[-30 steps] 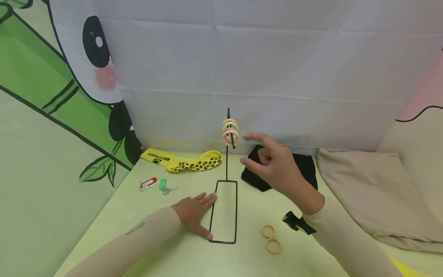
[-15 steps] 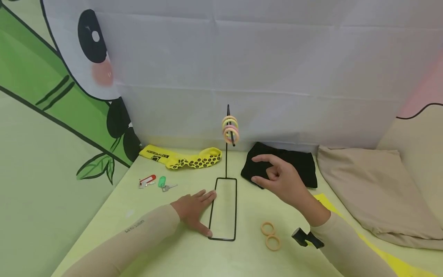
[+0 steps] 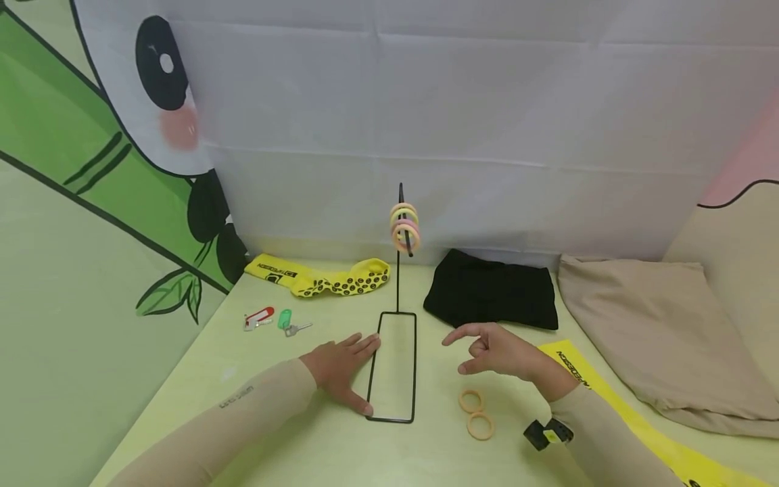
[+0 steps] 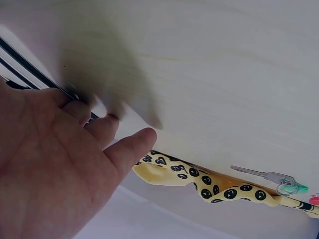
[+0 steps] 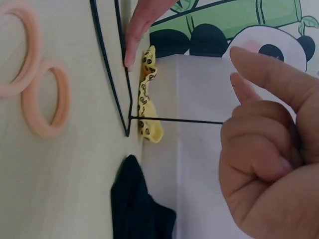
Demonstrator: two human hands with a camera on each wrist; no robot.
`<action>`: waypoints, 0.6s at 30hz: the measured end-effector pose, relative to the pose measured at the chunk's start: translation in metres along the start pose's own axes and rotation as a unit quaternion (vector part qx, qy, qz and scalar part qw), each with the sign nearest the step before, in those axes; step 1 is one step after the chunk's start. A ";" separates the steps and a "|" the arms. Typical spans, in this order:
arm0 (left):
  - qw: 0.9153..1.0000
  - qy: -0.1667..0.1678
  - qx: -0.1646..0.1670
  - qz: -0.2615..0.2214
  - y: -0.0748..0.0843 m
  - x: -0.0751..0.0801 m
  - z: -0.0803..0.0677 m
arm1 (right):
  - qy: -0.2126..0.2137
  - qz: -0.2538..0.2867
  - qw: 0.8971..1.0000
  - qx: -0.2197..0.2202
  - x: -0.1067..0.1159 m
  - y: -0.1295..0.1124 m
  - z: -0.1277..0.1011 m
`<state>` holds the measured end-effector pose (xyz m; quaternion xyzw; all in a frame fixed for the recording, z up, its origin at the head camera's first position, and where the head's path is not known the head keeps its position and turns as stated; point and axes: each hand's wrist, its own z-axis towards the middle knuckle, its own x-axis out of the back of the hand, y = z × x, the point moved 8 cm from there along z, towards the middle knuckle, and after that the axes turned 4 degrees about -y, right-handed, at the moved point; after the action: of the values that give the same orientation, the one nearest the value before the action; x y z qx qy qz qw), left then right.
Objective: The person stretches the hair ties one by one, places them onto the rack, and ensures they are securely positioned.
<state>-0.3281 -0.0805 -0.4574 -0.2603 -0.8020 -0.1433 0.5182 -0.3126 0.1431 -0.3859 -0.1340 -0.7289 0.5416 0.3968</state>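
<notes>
A black wire stand point(image 3: 416, 365) has its rectangular base flat on the pale green table point(image 3: 243, 399), and its thin post point(image 3: 398, 284) carries several pastel rings point(image 3: 405, 228) near the top. My left hand point(image 3: 337, 368) lies flat with straight fingers against the base's left wire point(image 5: 107, 64); the left hand's point(image 4: 50, 164) fingertips touch that wire. My right hand point(image 3: 496, 352) hovers empty just above two loose orange rings point(image 3: 471, 401) point(image 3: 481, 426), index finger out, the others loosely curled. In the right wrist view the rings point(image 5: 50, 99) lie left of the right hand point(image 5: 269, 149).
A yellow patterned sock point(image 3: 328, 281) and keys with red and green tags point(image 3: 268, 319) lie at the back left. A black cloth point(image 3: 493, 291) sits right of the post, a beige cloth point(image 3: 657, 338) further right. Another yellow sock point(image 3: 584, 379) lies under my right forearm.
My right hand has come down from beside the hung rings to just over the two loose rings, uncovering the black cloth. The left hand has stayed on the base.
</notes>
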 end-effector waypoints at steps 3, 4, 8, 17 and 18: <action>1.000 0.001 0.000 -0.001 0.000 0.001 -0.001 | -0.061 0.016 0.997 -0.037 -0.005 0.022 0.000; 1.000 0.001 0.000 -0.003 0.000 0.000 -0.001 | -0.077 0.017 0.996 -0.047 -0.006 0.029 -0.001; 1.000 0.001 0.002 -0.006 0.000 0.001 -0.001 | -0.126 0.004 0.989 -0.083 -0.012 0.053 -0.004; 1.000 0.001 0.005 -0.010 -0.001 0.002 -0.002 | -0.196 0.021 0.974 -0.114 -0.023 0.080 -0.005; 1.000 0.001 0.005 -0.011 -0.001 0.002 -0.002 | -0.200 0.018 0.973 -0.112 -0.024 0.081 -0.004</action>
<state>-0.3276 -0.0817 -0.4550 -0.2492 -0.8048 -0.1451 0.5188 -0.3130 0.1616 -0.4686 -0.0800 -0.8471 0.4794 0.2152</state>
